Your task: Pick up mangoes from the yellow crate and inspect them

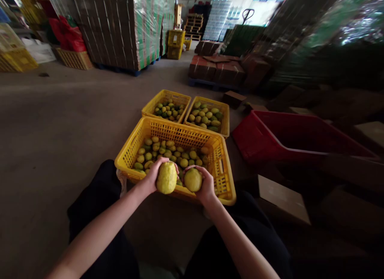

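My left hand is closed around a large, bumpy, oblong yellow lemon. In my right hand sits a rounder, smoother greenish-yellow lemon, with the fingers wrapped behind it. Both fruits are held side by side, a small gap apart, over the near side of a yellow plastic crate. Loose yellow and green lemons cover the bottom of that crate. My forearms hide part of its near rim, and the backs of both held fruits rest out of sight against my fingers.
Beyond stand two smaller-looking yellow crates, a left one and a right one, both holding fruit. To the right are a red tub and a cardboard box. Wrapped pallet stacks rise behind. My knees flank the near crate.
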{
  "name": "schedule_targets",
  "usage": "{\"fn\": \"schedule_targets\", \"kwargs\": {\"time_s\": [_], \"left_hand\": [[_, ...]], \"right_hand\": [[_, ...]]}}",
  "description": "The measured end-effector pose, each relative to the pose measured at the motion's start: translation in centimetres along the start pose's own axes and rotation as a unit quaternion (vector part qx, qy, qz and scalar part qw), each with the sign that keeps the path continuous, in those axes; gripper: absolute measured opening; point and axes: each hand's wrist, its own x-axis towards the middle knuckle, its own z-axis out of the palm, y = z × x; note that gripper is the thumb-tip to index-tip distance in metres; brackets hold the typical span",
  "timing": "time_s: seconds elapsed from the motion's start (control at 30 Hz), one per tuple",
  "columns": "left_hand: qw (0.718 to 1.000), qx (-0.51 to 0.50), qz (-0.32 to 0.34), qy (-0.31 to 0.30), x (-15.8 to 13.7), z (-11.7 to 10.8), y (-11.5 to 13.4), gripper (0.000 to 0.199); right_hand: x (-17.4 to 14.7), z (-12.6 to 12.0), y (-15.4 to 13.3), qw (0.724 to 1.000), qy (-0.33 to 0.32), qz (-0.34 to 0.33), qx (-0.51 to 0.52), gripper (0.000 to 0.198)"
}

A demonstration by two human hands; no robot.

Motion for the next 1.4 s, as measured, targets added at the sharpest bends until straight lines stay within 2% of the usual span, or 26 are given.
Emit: {"fn": "schedule_targets", "kwargs": {"time_s": [0.17,0.37,0.53,0.67,0.77,0.9,1.03,1.13,1.27,1.33,1.4], "left_hand": [[0.999,0.017,0.027,0.009,0.1,0.0,0.0,0.038],[0.999,0.029,0.019,0.029,0.4,-0.1,0.0,0.036],[0.998,0.041,0.015,0.042,0.5,0.1,-0.1,0.036],[0.998,0.008,-0.015,0.063,0.5,0.6,0.3,0.035],[0.992,-0.052,-0.046,0.105,0.5,0.8,0.8,0.034],[0.967,-0.140,-0.047,0.207,0.5,0.7,1.5,0.028],[0.948,-0.175,-0.063,0.259,0.5,0.5,1.7,0.029],[0.944,-0.207,-0.058,0.250,0.5,0.4,1.7,0.029],[0.944,-0.262,-0.039,0.198,0.6,0.5,1.9,0.033],[0.944,-0.265,-0.004,0.195,0.6,0.6,1.9,0.026],[0.944,-0.271,0.022,0.188,0.6,0.5,1.7,0.020]], "right_hand": [[-0.1,-0.1,0.2,1.000,-0.002,-0.009,-0.027,0.015],[-0.3,0.1,0.1,0.999,-0.003,0.004,-0.044,0.017],[-0.4,0.2,0.3,0.997,-0.039,0.029,-0.063,0.018],[-0.6,0.4,0.5,0.996,-0.040,0.053,-0.067,0.025],[-0.6,0.5,0.7,0.998,-0.004,0.058,-0.034,0.019],[-0.1,0.5,0.9,0.997,0.068,0.047,-0.011,0.003],[0.1,0.3,0.9,0.995,0.064,0.051,-0.048,0.007],[0.0,0.0,1.0,0.996,0.041,0.049,-0.055,0.011],[0.2,-0.4,1.2,0.999,0.024,0.029,-0.027,0.018],[0.3,-0.3,1.3,0.999,0.035,0.023,-0.018,0.018],[0.4,-0.1,1.2,0.997,0.060,0.044,-0.011,0.013]]}}
